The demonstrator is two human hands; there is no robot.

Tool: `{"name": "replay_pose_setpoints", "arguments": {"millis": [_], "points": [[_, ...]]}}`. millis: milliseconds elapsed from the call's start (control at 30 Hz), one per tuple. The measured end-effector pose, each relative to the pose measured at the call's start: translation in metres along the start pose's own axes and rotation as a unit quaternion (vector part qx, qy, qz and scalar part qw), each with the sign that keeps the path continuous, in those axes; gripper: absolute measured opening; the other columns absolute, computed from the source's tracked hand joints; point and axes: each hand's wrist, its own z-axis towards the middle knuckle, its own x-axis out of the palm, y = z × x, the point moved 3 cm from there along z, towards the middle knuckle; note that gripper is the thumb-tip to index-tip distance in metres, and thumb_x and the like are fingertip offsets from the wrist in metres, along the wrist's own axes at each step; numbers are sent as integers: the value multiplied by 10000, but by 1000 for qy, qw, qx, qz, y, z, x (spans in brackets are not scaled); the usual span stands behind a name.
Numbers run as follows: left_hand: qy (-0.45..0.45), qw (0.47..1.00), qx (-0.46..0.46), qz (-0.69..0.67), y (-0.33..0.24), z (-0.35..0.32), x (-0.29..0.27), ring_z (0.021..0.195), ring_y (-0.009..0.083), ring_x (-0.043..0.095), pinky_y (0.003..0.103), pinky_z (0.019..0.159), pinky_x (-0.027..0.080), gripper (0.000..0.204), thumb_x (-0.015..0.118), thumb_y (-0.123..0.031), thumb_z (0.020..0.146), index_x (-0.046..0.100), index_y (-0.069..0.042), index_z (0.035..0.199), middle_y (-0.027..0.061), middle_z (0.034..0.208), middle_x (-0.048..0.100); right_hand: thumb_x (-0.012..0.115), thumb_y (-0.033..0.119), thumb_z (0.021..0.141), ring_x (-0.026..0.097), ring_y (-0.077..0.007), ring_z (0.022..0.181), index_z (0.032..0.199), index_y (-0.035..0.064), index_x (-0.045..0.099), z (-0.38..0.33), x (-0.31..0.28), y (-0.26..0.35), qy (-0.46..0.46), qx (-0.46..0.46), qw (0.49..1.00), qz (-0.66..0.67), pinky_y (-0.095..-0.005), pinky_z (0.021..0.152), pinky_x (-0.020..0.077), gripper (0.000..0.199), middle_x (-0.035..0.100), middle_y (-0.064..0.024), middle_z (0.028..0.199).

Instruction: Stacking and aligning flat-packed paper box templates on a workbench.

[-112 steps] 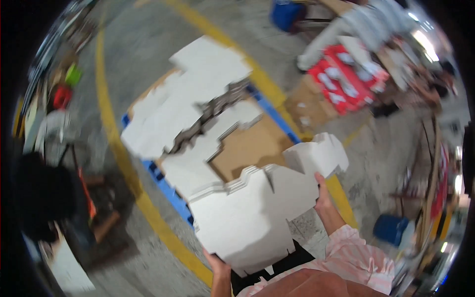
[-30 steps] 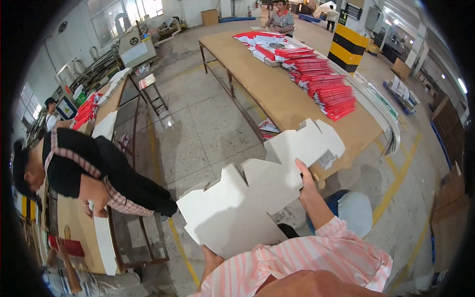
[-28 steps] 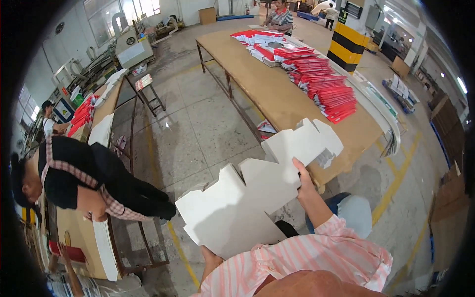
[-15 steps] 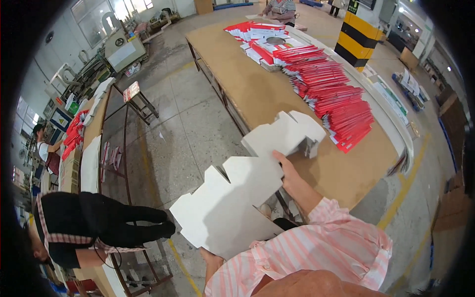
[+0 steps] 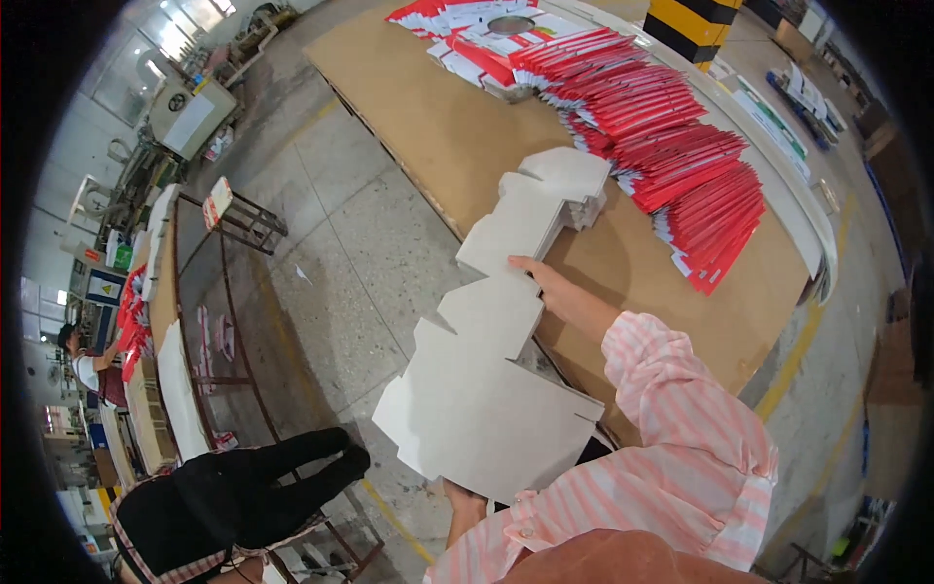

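Note:
I carry a stack of flat white die-cut cardboard blanks (image 5: 491, 350), long and notched, slanting from lower left to upper right. My left hand (image 5: 465, 502) grips its near lower edge from beneath. My right hand (image 5: 547, 284) holds the stack's right side near the middle, with the pink striped sleeve behind it. The far end of the stack rests over the edge of a long brown worktable (image 5: 457, 127).
Fanned rows of red printed flat cartons (image 5: 671, 156) cover the table's far and right side. A person in black (image 5: 233, 496) bends at lower left beside a metal-framed table (image 5: 209, 302). Another person (image 5: 83, 360) stands at far left. Grey concrete floor lies between.
I have turned from a floor pallet of blanks toward the worktable. Over the last second the stack has come closer to the table and its far end now overlaps the tabletop.

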Motion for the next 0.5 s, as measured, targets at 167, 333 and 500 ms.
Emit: {"name": "replay_pose_setpoints", "arguments": {"millis": [167, 333, 500], "points": [[-22, 998, -7, 55, -5, 19, -6, 951, 278, 539, 424, 778, 471, 407, 359, -339, 876, 489, -41, 1120, 103, 1071, 541, 649, 378, 735, 489, -223, 1003, 1144, 36, 483, 21, -20, -13, -17, -4, 1000, -19, -345, 865, 410, 558, 526, -109, 1100], [7, 997, -48, 57, -14, 16, 1, 986, 272, 527, 411, 823, 453, 395, 339, -308, 876, 477, -41, 1133, 101, 1086, 538, 644, 443, 730, 525, -200, 932, 1110, 53, 516, 25, -30, -6, -3, -24, 998, -60, -317, 830, 428, 559, 562, -97, 1039], [55, 993, -55, 87, -14, 26, -16, 1031, 266, 497, 401, 897, 400, 376, 343, -274, 873, 476, -42, 1137, 97, 1099, 534, 615, 503, 737, 544, -194, 907, 1104, 59, 524, 31, -41, -7, -19, -25, 992, -122, -319, 803, 442, 583, 568, -90, 1040]]}}
